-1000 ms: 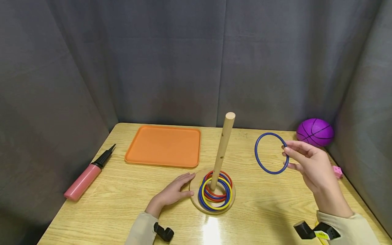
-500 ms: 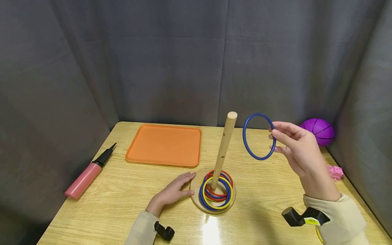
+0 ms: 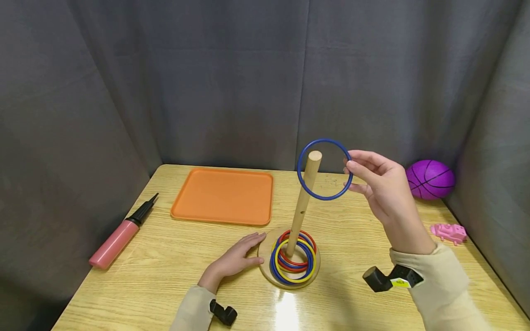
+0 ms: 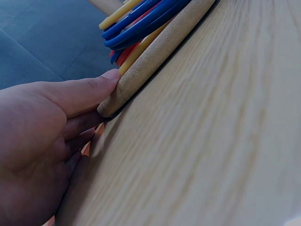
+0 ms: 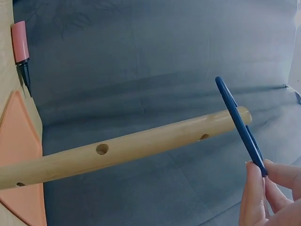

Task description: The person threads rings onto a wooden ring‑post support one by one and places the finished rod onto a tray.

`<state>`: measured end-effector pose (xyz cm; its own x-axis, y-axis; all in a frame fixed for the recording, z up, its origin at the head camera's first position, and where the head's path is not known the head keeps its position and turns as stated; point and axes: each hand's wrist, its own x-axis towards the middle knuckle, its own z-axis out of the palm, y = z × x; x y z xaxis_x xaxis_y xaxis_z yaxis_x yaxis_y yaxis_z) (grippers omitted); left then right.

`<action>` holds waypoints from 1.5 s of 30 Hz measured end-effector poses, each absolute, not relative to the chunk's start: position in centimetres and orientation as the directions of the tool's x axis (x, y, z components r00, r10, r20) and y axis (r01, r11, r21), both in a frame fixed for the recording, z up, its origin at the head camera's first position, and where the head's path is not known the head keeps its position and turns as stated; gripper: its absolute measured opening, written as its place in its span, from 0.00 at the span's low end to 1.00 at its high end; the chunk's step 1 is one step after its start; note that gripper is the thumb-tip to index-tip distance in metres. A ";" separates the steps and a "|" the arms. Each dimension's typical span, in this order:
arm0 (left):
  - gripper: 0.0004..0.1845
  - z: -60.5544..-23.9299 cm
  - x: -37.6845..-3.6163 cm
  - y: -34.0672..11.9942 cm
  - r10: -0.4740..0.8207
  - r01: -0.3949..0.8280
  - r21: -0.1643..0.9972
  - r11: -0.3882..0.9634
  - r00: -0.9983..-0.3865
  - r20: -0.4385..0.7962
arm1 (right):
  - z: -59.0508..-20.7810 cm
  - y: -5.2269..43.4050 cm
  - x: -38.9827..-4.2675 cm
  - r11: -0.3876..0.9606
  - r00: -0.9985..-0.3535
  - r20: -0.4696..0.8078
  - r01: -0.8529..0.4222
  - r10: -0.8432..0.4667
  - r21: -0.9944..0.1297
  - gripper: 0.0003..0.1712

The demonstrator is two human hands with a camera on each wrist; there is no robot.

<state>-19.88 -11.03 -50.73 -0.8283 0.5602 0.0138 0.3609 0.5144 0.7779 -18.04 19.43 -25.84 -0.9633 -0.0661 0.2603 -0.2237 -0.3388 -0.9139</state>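
The right hand (image 3: 383, 193) pinches a blue ring (image 3: 324, 169) by its edge between thumb and fingertips, holding it upright so its opening frames the top of the wooden peg (image 3: 304, 202); the wrist view suggests the ring is level with the tip but not yet threaded over it. The left hand (image 3: 233, 262) lies flat on the table (image 3: 165, 276), fingers straight, fingertips against the rim of the round base (image 3: 265, 271), evidently steadying it. Red, yellow and blue rings (image 3: 293, 263) already lie stacked around the peg's foot.

The wooden table (image 3: 165, 276) carries an orange tray (image 3: 223, 196) far left, a pink pump (image 3: 118, 236), the ring-toss base (image 3: 265, 248), a purple ball (image 3: 430, 179) and a pink toy (image 3: 449, 232).
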 end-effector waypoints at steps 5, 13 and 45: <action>0.36 -50.6 -19.9 -11.0 0.557 0.347 0.785 0.513 -0.830 0.003 | -26.4 19.2 -18.1 -0.292 -0.973 0.227 -0.204 -0.046 -0.934 0.08; 0.36 -50.7 -19.9 -11.0 0.559 0.354 0.784 0.511 -0.829 0.010 | -29.0 19.3 -18.0 -0.184 -0.988 0.148 -0.138 -0.040 -0.973 0.08; 0.37 -50.7 -19.8 -10.9 0.562 0.370 0.770 0.520 -0.827 0.018 | -42.9 17.5 -17.5 0.262 -0.990 -0.136 0.119 -0.045 -0.958 0.15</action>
